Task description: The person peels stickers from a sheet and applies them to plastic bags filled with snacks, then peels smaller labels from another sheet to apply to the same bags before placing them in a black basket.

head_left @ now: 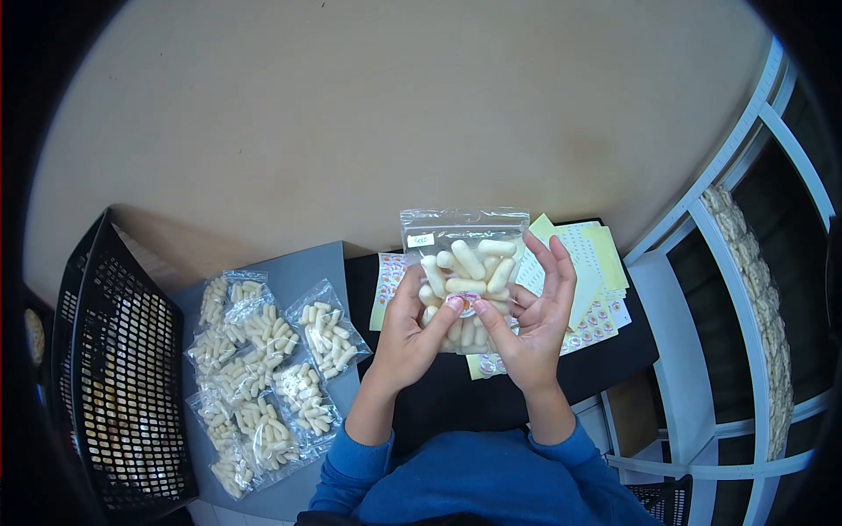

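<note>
A clear zip bag [469, 263] of pale, finger-shaped pieces is held upright in front of me, with a small white label [421, 239] at its upper left. My left hand [412, 324] grips the bag's lower left side, its thumb on the front. From the right, my right hand [535, 324] supports the bag, its thumb pressing the front and its other fingers partly spread. Both thumbs meet at a round pinkish sticker [467, 304] on the bag. Behind the bag and hands lie sheets of round stickers [596, 324] and yellowish backing sheets [589, 263].
Several filled bags [263, 386] lie on a grey surface [324, 259] at the left, beside a black perforated crate [132, 377]. A black surface [421, 394] is under the sticker sheets. White metal shelving [684, 342] stands at the right, below a beige wall [395, 105].
</note>
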{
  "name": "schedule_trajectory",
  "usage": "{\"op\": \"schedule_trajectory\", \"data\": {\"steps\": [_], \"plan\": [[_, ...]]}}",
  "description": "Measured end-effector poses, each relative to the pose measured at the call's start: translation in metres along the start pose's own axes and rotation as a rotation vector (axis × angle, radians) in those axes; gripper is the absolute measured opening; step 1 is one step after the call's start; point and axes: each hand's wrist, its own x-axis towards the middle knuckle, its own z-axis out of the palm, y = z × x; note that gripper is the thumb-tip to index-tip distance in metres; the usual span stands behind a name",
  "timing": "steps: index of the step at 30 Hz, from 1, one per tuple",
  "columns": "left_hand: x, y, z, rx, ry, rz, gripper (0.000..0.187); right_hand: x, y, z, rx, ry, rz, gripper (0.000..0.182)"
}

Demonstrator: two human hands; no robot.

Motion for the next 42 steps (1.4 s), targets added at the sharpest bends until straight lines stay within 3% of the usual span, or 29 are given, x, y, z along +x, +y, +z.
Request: {"op": "schedule_trajectory", "data": {"steps": [7, 15, 23, 33, 37, 42], "plan": [[0.001, -0.008, 0.005, -0.070, 0.046, 0.051, 0.031, -0.001, 0.004, 0.002, 0.047, 0.046, -0.007, 0.082], [-0.001, 0.000, 0.007, -0.044, -0.066, -0.060, 0.041, 0.006, 0.005, -0.004, 0.018, 0.002, 0.008, 0.082], [-0.002, -0.002, 0.003, -0.002, -0.092, -0.025, 0.046, 0.006, 0.002, -0.002, 0.050, 0.047, 0.042, 0.080], [0.000, -0.009, 0.002, -0.032, 0.011, -0.061, 0.030, -0.005, 0.004, -0.008, 0.072, -0.100, 0.044, 0.083], [0.000, -0.007, 0.003, -0.091, 0.012, -0.088, 0.034, -0.006, 0.002, -0.010, 0.045, -0.131, 0.032, 0.084], [-0.003, -0.001, 0.005, -0.019, -0.187, -0.157, 0.047, -0.013, 0.000, -0.023, 0.035, -0.051, 0.089, 0.087]]}}
